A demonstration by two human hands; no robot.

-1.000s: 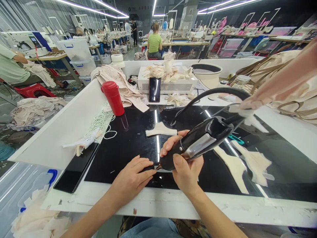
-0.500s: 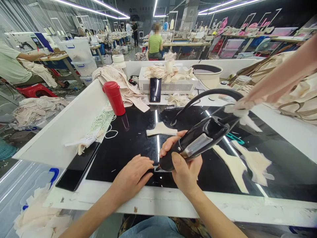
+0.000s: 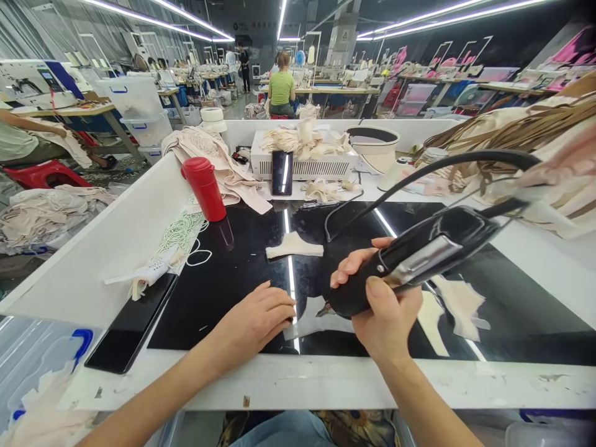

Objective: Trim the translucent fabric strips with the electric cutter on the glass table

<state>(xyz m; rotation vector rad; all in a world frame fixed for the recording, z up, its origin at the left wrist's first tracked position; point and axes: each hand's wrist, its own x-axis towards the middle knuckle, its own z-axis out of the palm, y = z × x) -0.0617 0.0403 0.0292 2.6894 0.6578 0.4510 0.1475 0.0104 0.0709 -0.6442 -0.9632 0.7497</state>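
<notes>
My right hand is wrapped round a thick black hand-held tool with a metal lever along its side and a small metal nozzle at the lower left. A cable leaves the tool toward the upper right. Under the nozzle lies a thin, see-through whitish sheet on the glossy black work surface. My left hand rests palm down at the sheet's left side, fingers stretched out and close together. Behind the hands lies a cream fabric piece; another cream piece is partly behind my right wrist.
A red lidded cup and pale cord stand along the left. At the back, a phone leans on a white vented box. A black slab lies front left. Tan straps and cloth pile up at right.
My right hand and the tool have moved right, away from my left hand, and more of the thin sheet shows. The left hand stays on the surface. The view has shifted slightly.
</notes>
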